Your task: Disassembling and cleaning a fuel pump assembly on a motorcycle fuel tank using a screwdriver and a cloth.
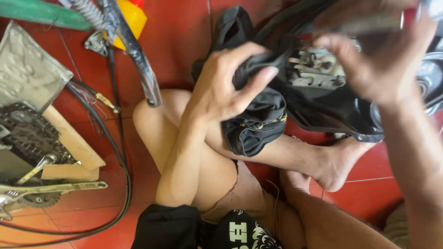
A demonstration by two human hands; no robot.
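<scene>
Fingers of the person's left hand (221,87) are clenched around a bunched black cloth (256,122), which drapes over the bare shin just below. The right hand (374,64) is blurred; whether it grips anything cannot be told. It hovers at a glossy black moulded vehicle cover (332,108) with a grey metal latch mechanism (316,69) set in it. The person sits barefoot on red floor tiles (180,32). At left lie a greasy chain and sprocket (27,138) and 1 black cable (121,152). Likely risk: loose cloth could snag in the latch, or fingers could get pinched there.
</scene>
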